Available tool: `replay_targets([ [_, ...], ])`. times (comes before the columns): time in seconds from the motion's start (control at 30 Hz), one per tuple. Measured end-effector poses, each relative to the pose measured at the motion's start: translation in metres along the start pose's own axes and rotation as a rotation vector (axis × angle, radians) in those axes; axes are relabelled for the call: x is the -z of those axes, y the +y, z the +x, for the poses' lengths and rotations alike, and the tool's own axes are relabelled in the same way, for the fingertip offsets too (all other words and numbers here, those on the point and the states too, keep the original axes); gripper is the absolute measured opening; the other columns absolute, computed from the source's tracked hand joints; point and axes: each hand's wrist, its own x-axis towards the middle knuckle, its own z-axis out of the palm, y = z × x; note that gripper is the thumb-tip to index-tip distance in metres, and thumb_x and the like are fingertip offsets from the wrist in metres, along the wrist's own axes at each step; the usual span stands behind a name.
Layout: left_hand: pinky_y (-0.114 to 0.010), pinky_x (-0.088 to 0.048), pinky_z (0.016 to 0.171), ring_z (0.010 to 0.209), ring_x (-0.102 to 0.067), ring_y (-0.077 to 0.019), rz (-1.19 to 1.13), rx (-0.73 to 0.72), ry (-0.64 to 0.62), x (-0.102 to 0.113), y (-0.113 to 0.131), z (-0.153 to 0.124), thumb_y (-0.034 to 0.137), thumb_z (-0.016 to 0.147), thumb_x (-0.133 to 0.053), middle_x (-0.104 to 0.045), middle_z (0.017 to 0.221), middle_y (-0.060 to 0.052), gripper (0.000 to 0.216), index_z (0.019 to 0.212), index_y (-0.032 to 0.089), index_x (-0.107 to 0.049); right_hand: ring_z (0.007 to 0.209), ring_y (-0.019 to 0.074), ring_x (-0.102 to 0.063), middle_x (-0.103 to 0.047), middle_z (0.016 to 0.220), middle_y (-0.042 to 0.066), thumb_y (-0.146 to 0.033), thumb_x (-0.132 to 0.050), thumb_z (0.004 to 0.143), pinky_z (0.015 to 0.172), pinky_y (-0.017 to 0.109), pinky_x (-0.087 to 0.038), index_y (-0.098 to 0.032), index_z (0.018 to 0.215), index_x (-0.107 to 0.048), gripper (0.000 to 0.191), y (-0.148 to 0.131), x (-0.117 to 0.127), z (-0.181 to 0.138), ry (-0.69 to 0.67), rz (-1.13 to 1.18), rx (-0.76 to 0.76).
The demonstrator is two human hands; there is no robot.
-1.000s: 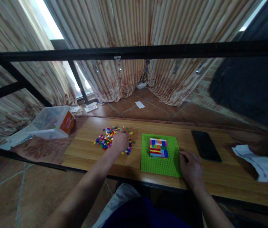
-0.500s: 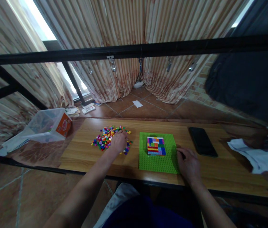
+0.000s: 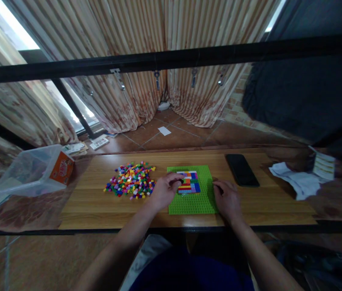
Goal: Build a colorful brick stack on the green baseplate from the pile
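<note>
A green studded baseplate point(image 3: 190, 205) lies on the wooden table, bearing a block of multicoloured bricks point(image 3: 194, 186). My left hand point(image 3: 164, 191) is over the plate's left side, thumb and forefinger pinched at the left edge of the brick block. Whatever sits between those fingertips is too small and dark to make out. At the plate's right edge rests my right hand point(image 3: 227, 199), its fingers curled closed beside the rim; anything inside them is hidden. To the left of my left hand is a loose pile of small coloured bricks point(image 3: 131, 181).
A black phone point(image 3: 242, 170) lies right of the plate, with crumpled white paper point(image 3: 294, 180) farther right. Beyond the table's left end stands a clear plastic box point(image 3: 34, 169) with an orange label. A dark metal bar point(image 3: 177, 60) crosses in front of the curtains.
My left hand has moved right, from the brick pile to the brick block on the baseplate. My right hand stays at the plate's right edge. The whole view has shifted slightly.
</note>
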Motion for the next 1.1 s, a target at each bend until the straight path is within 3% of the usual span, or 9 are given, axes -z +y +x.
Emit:
replay_targets([
  [0.3,-0.025,-0.052,0.080,0.086,-0.067,-0.0141,0.207,0.012,0.000,-0.031,0.000,0.007,0.012,0.086,-0.057,-0.072,0.094,0.000,0.020,0.096,0.022,-0.070,0.093,0.0242,-0.059,-0.070,0.095,0.011,-0.026,-0.047,0.089,0.086,0.041,-0.047,-0.018,0.088,-0.070,0.025,-0.004,0.000,0.002,-0.007,0.025,-0.045],
  [0.57,-0.031,-0.048,0.083,0.090,-0.065,-0.0179,0.502,-0.014,0.135,-0.035,-0.003,0.002,0.020,0.087,-0.060,-0.072,0.094,-0.001,0.009,0.091,0.023,-0.068,0.092,0.0239,-0.058,-0.069,0.094,0.011,-0.026,-0.046,0.089,0.083,0.039,-0.047,-0.019,0.088,-0.070,0.025,-0.009,0.003,0.002,-0.007,0.028,-0.054],
  [1.1,-0.039,-0.038,0.083,0.092,-0.060,-0.0243,0.757,-0.089,0.151,-0.059,0.004,0.007,0.025,0.086,-0.061,-0.068,0.091,-0.007,0.006,0.089,0.020,-0.064,0.092,0.0237,-0.059,-0.070,0.095,0.011,-0.026,-0.046,0.089,0.085,0.039,-0.047,-0.018,0.088,-0.071,0.026,-0.003,0.000,0.002,-0.014,0.037,-0.049],
])
